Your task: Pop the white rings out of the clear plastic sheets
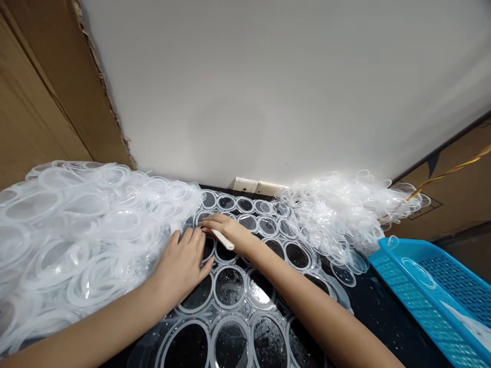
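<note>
A clear plastic sheet point(230, 291) with rows of round moulded rings lies on a dark table. My left hand point(184, 266) rests flat on it, fingers stretched forward, beside a big pile of clear sheets at the left point(76, 225). My right hand point(224, 227) lies just beyond it on the sheet, fingers curled over a ring, with a small white stick-like tool point(223, 239) under the palm.
A heap of loose clear plastic rings point(345, 214) lies at the right back. A blue plastic basket point(433, 286) stands at the right edge. Cardboard point(46, 102) stands at the left, a white wall point(268, 92) behind, a white socket strip point(255, 186) at its foot.
</note>
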